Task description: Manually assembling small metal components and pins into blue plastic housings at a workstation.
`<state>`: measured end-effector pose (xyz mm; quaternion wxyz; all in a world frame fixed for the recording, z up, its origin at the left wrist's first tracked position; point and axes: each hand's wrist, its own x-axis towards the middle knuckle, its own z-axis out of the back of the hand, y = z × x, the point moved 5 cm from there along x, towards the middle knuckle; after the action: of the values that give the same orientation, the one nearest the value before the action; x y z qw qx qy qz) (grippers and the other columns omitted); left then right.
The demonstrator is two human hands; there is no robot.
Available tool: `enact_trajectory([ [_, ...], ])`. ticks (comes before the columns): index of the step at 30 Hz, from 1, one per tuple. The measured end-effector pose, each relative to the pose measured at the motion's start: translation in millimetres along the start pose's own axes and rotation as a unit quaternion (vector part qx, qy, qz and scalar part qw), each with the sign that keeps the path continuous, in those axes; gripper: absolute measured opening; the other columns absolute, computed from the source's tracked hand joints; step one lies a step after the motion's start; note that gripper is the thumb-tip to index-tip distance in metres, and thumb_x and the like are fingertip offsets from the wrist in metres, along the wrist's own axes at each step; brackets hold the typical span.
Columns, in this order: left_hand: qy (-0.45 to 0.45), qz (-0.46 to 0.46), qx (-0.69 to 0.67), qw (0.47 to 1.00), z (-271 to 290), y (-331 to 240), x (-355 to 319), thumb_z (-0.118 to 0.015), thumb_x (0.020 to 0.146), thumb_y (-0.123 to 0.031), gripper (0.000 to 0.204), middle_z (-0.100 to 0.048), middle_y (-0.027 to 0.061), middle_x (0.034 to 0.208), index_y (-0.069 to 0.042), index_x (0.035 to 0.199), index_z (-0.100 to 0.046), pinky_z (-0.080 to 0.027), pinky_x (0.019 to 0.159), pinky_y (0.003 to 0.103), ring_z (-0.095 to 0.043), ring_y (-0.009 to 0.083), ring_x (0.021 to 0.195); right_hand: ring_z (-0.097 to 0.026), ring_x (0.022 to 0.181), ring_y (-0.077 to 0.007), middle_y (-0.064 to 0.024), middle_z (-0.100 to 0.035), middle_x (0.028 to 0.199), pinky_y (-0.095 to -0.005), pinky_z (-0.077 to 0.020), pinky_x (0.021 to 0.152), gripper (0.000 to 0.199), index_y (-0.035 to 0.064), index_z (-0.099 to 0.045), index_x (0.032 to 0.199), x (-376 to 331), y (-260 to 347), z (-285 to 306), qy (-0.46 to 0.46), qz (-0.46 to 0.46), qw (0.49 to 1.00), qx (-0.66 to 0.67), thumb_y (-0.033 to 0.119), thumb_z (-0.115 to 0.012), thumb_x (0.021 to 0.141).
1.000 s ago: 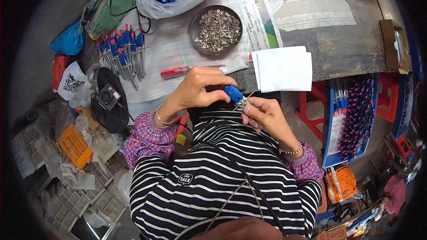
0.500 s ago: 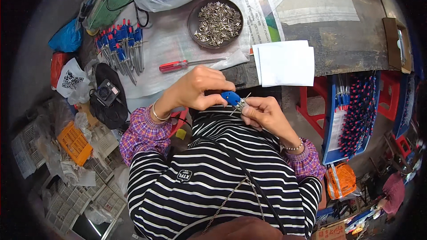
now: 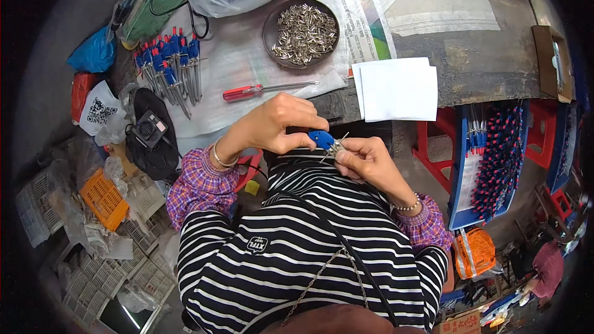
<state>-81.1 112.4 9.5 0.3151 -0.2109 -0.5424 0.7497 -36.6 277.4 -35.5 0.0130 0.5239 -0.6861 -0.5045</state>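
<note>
Between my two hands, just above my lap, is a small blue plastic piece with thin metal parts (image 3: 322, 139). My left hand (image 3: 289, 122) pinches its blue end between thumb and fingertips. At the other end my right hand (image 3: 369, 159) has closed its thumb and fingers around the metal parts, and thin metal pins stick out beside them. On the table ahead lies a red-handled screwdriver (image 3: 243, 93). Beyond it stands a round dark bowl (image 3: 268, 36) full of small silver metal pins.
A pile of blue-and-red pieces with metal shafts (image 3: 167, 65) lies at the table's left. A clear plastic bag (image 3: 213, 3) holds more blue parts. White paper sheets (image 3: 399, 89) rest at the table's front edge. A blue tray (image 3: 461, 195) of similar pieces stands at right, near red stools (image 3: 433, 154).
The blue piece has shifted very slightly to the right and down between my fingers. Both hands keep nearly the same grip and place.
</note>
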Motion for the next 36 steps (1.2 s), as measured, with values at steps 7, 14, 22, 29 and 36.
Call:
enact_trajectory([
  [7, -0.108, 0.112, 0.057, 0.986, 36.4, 8.0, 20.2, -0.073, 0.066, -0.007, 0.035, -0.063, 0.0102, 0.081, -0.002, 0.100, -0.066, -0.044, 0.059, 0.031, -0.057, 0.0195, 0.066, -0.045, 0.046, -0.0038, -0.0022, -0.057, 0.064, -0.0176, -0.0369, 0.041, 0.020, -0.0023, -0.058, 0.080, 0.5, 7.6, 9.1, -0.114, 0.060, 0.991, 0.036, 0.011, -0.051, 0.093],
  [14, -0.260, 0.051, 0.383, 0.885, 59.3, 27.6, 37.3, -0.068, 0.071, -0.006, 0.023, -0.061, 0.0102, 0.081, -0.002, 0.094, -0.065, -0.045, 0.066, 0.032, -0.057, 0.0252, 0.070, -0.050, 0.050, -0.0037, -0.0036, -0.062, 0.067, -0.0194, -0.0427, 0.044, 0.017, -0.0046, -0.061, 0.083, 1.2, 1.2, 18.5, -0.165, 0.089, 0.982, 0.017, 0.009, -0.053, 0.090],
  [22, -0.303, 0.100, 0.270, 0.909, 70.4, 29.2, 34.5, -0.067, 0.071, -0.004, 0.011, -0.063, 0.0068, 0.074, -0.002, 0.082, -0.067, -0.044, 0.058, 0.029, -0.058, 0.0182, 0.064, -0.050, 0.053, -0.0039, -0.0044, -0.060, 0.071, -0.0186, -0.0438, 0.048, 0.018, -0.0036, -0.058, 0.084, 4.4, -2.0, 19.9, -0.147, 0.081, 0.985, 0.027, 0.010, -0.050, 0.093],
  [29, -0.317, 0.091, 0.202, 0.922, 79.5, 30.0, 24.8, -0.067, 0.073, 0.000, 0.013, -0.067, 0.0054, 0.077, -0.002, 0.085, -0.069, -0.045, 0.059, 0.022, -0.062, 0.0095, 0.067, -0.050, 0.054, -0.0042, -0.0050, -0.061, 0.073, -0.0189, -0.0447, 0.048, 0.018, -0.0045, -0.058, 0.087, 5.5, -2.6, 18.7, -0.137, 0.082, 0.986, 0.038, 0.010, -0.050, 0.093],
  [36, -0.227, 0.174, -0.099, 0.953, 27.9, 6.1, 16.9, -0.068, 0.071, 0.005, 0.012, -0.065, 0.0061, 0.083, 0.002, 0.082, -0.068, -0.047, 0.065, 0.021, -0.060, 0.0105, 0.072, -0.052, 0.054, -0.0053, -0.0056, -0.061, 0.073, -0.0199, -0.0459, 0.049, 0.017, -0.0054, -0.059, 0.085, 6.6, 0.3, 15.3, -0.157, 0.088, 0.983, 0.039, 0.009, -0.051, 0.093],
])
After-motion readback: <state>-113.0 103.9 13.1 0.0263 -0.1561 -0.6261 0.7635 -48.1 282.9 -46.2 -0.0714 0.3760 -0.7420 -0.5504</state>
